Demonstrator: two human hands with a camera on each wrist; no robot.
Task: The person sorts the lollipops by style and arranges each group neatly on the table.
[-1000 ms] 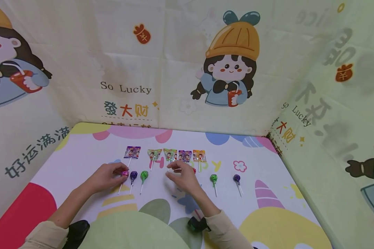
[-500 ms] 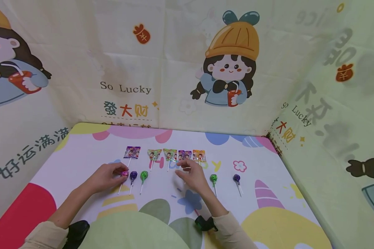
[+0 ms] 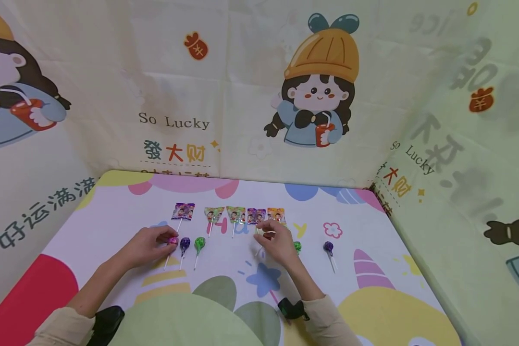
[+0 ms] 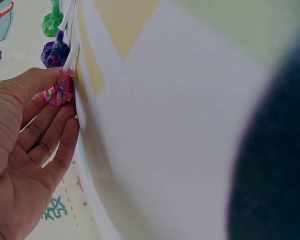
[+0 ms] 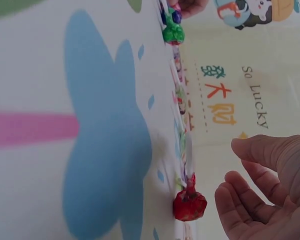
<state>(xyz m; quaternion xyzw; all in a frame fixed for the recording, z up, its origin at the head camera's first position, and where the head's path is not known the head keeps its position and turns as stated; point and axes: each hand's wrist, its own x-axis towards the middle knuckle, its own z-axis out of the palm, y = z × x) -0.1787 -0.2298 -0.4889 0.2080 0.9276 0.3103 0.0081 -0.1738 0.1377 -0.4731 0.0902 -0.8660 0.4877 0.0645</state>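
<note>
Now nearer the counter's right edge, the empty right hand could reach a red lollipop; left hand pinches pink lollipop.

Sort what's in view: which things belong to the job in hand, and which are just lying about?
Probably the job:
pink lollipop, pinched by the left hand
red lollipop, beside the right hand
two purple lollipops and two green lollipops
five flat-wrapped lollipops behind

Apparently just surroundings:
printed backdrop
patterned table
black wrist devices
</note>
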